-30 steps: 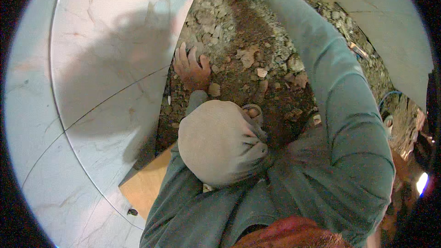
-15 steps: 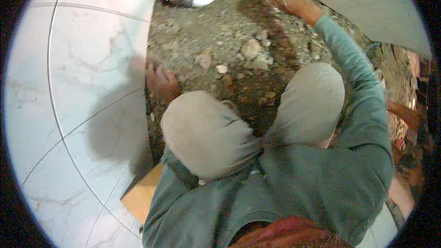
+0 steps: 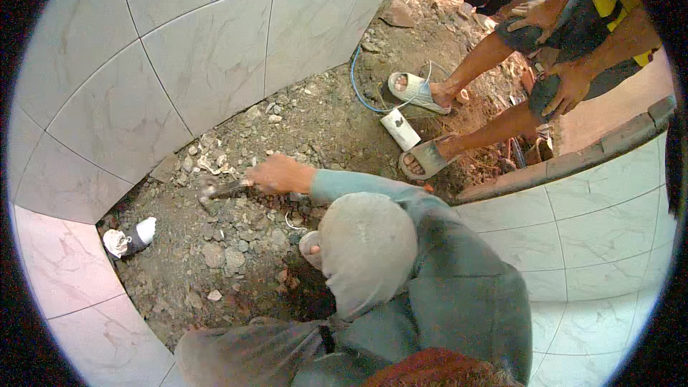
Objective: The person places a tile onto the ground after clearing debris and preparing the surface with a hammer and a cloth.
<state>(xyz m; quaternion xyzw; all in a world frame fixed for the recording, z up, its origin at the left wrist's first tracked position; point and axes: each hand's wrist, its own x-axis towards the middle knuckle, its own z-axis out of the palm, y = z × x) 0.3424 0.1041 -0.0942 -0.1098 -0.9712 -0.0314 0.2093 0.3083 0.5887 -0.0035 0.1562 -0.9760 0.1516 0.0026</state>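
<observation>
My right hand reaches out over the rubble-strewn dirt, its fingers closed round the handle of what looks like a hammer. The hammer's dark metal head is slightly blurred and low over the stones. Pale crumpled scraps lie just beyond it. A short pipe stub, dark in the middle with white coverings at both ends, rests by the tiled corner. My left hand is out of sight.
Tiled walls rise behind the dirt, with tiles at its left edge too. Another person's sandalled foot stands beside a white box and a blue cable. A raised edge runs at right.
My view has swung to the right, bringing the other person into sight. My right hand, then open over the dirt, now grips the hammer. My left hand has left the view.
</observation>
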